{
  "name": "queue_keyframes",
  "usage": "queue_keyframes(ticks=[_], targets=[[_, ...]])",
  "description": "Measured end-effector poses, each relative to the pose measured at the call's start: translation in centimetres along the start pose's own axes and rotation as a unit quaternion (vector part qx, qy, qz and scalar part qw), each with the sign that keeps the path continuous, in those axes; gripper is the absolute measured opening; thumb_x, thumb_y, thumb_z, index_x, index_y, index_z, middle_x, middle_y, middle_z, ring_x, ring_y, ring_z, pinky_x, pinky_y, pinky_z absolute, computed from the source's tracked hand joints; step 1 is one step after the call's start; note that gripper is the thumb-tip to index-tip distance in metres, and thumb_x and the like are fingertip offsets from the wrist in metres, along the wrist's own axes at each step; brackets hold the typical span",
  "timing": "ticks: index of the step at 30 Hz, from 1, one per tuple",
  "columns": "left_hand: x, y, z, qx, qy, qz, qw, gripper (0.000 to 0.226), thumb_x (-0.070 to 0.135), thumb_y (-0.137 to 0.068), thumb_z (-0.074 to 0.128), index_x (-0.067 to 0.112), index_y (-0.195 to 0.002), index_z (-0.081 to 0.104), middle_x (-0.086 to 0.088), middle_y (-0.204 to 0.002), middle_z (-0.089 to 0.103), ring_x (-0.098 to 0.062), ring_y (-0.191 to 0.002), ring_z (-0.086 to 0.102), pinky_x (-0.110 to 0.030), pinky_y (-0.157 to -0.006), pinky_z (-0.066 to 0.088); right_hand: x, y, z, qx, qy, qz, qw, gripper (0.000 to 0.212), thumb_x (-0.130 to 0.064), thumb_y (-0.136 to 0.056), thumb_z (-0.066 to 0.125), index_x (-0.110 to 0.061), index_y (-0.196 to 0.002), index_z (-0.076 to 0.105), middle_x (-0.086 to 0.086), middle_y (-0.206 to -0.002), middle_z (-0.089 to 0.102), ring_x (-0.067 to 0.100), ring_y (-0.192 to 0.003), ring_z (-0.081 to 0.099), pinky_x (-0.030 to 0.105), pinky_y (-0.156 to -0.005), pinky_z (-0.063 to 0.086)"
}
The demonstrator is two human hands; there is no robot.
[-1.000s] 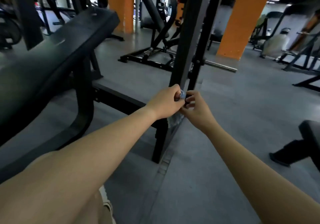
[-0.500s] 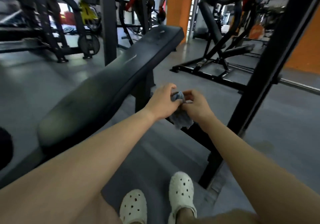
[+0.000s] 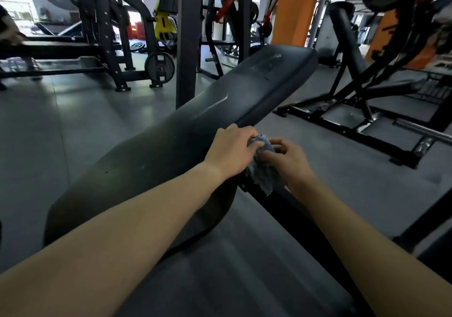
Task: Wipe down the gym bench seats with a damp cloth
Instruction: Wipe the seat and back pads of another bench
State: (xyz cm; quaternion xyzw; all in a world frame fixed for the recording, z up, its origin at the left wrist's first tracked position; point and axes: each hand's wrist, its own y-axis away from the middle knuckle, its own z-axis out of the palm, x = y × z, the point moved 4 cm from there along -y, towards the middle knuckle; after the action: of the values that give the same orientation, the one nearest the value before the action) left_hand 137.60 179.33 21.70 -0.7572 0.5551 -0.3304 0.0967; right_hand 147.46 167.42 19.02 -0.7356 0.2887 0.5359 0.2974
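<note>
A long black padded bench seat (image 3: 171, 145) slopes from the lower left up to the upper right. A small grey-blue cloth (image 3: 265, 172) hangs bunched between both hands, just off the pad's right edge. My left hand (image 3: 230, 151) grips the cloth's top, resting against the pad's edge. My right hand (image 3: 286, 160) pinches the same cloth from the right side. The cloth's lower end dangles over the bench's black frame bar (image 3: 300, 218).
A black rack upright (image 3: 188, 37) stands behind the bench. Another black machine frame (image 3: 347, 111) with a steel bar (image 3: 423, 133) sits on the floor at right. A weight plate (image 3: 159, 68) leans at a rack at left. An orange pillar (image 3: 291, 8) stands at the back.
The view has swung left, bringing the bench pad to the centre under my hands. Both hands stayed together on the cloth and now sit at the pad's right edge.
</note>
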Motion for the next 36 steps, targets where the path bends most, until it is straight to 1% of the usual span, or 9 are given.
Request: queue_keyframes(ticks=[6, 9, 14, 17, 20, 23, 28, 31, 36], targets=[[-3.0, -3.9, -4.6, 0.015, -0.003, 0.007, 1.000, 0.029, 0.046, -0.103, 0.055, 0.021, -0.098, 0.069, 0.005, -0.085, 0.065, -0.017, -0.087, 0.057, -0.039, -0.082, 0.040, -5.2, -4.1, 1.6, -0.031, 0.050, 0.011, 0.998, 0.022, -0.009, -0.079, 0.080, -0.011, -0.099, 0.072, 0.010, -0.095, 0.076, 0.023, -0.084, 0.073, 0.038, -0.075, 0.058], [-4.3, -5.0, -6.0, 0.006, 0.014, -0.008, 1.000, 0.031, 0.037, -0.108, 0.046, 0.017, -0.094, 0.065, 0.000, -0.089, 0.065, -0.019, -0.086, 0.058, -0.042, -0.080, 0.049, -7.1, -6.1, 1.5, 0.055, 0.101, -0.015, 0.993, 0.014, -0.007, -0.081, 0.075, -0.011, -0.091, 0.065, 0.008, -0.082, 0.068, 0.020, -0.073, 0.064, 0.034, -0.064, 0.054], [-6.0, -7.9, -5.4, 0.023, 0.024, 0.008, 0.999, 0.019, 0.027, -0.105, 0.049, 0.017, -0.110, 0.064, 0.001, -0.109, 0.059, -0.017, -0.098, 0.057, -0.043, -0.089, 0.053, -8.9, -10.0, -1.2, 0.205, 0.143, -0.045, 0.967, 0.016, -0.018, -0.093, 0.066, -0.014, -0.104, 0.055, -0.001, -0.084, 0.058, 0.011, -0.069, 0.060, 0.032, -0.058, 0.053], [-5.6, -10.3, -3.4, 0.039, -0.003, 0.041, 0.998, 0.023, 0.028, -0.104, 0.051, 0.019, -0.120, 0.064, 0.002, -0.120, 0.057, -0.018, -0.109, 0.054, -0.042, -0.096, 0.050, -9.2, -12.7, -3.4, 0.283, 0.200, -0.145, 0.927, 0.021, -0.018, -0.089, 0.066, -0.027, -0.097, 0.048, 0.001, -0.097, 0.058, 0.019, -0.077, 0.063, 0.041, -0.064, 0.057], [-5.3, -12.9, -1.3, 0.059, -0.026, 0.062, 0.996, 0.023, 0.032, -0.102, 0.052, 0.022, -0.119, 0.065, 0.005, -0.121, 0.058, -0.015, -0.108, 0.053, -0.039, -0.095, 0.048, -9.9, -15.8, -5.3, 0.319, 0.313, -0.227, 0.865, 0.026, -0.009, -0.087, 0.066, -0.016, -0.106, 0.049, 0.004, -0.114, 0.051, 0.019, -0.084, 0.056, 0.033, -0.066, 0.044], [-4.9, -15.8, 0.1, 0.072, -0.055, 0.082, 0.993, 0.026, 0.037, -0.100, 0.054, 0.023, -0.118, 0.067, 0.005, -0.120, 0.059, -0.016, -0.108, 0.055, -0.037, -0.093, 0.048, -9.9, -19.2, -6.4, 0.294, 0.395, -0.277, 0.825, 0.028, -0.007, -0.088, 0.065, -0.013, -0.114, 0.058, 0.005, -0.119, 0.049, 0.022, -0.096, 0.052, 0.037, -0.070, 0.048], [-4.3, -19.6, 0.3, 0.103, -0.084, 0.074, 0.988, 0.036, 0.043, -0.098, 0.052, 0.022, -0.123, 0.068, 0.002, -0.123, 0.064, -0.019, -0.111, 0.058, -0.039, -0.097, 0.047, -7.0, -20.2, -6.1, 0.208, 0.474, -0.367, 0.773, 0.035, -0.020, -0.096, 0.059, -0.012, -0.128, 0.067, 0.002, -0.126, 0.062, 0.027, -0.121, 0.047, 0.046, -0.103, 0.042], [-3.9, -20.5, 0.6, 0.097, -0.104, 0.056, 0.988, 0.037, 0.048, -0.097, 0.051, 0.024, -0.116, 0.071, 0.002, -0.114, 0.067, -0.019, -0.104, 0.062, -0.040, -0.092, 0.049, -6.1, -19.8, -5.7, 0.137, 0.465, -0.407, 0.774, 0.037, -0.022, -0.100, 0.058, -0.013, -0.135, 0.064, 0.001, -0.135, 0.061, 0.023, -0.138, 0.043, 0.046, -0.119, 0.031], [-3.1, -20.9, 1.1, 0.104, -0.131, 0.039, 0.985, 0.038, 0.053, -0.096, 0.049, 0.022, -0.106, 0.068, 0.004, -0.099, 0.065, -0.017, -0.091, 0.063, -0.034, -0.075, 0.052, -6.9, -22.2, -7.2, 0.038, 0.513, -0.404, 0.756, 0.038, -0.026, -0.107, 0.046, -0.023, -0.144, 0.057, -0.006, -0.147, 0.056, 0.018, -0.146, 0.039, 0.043, -0.124, 0.023]])
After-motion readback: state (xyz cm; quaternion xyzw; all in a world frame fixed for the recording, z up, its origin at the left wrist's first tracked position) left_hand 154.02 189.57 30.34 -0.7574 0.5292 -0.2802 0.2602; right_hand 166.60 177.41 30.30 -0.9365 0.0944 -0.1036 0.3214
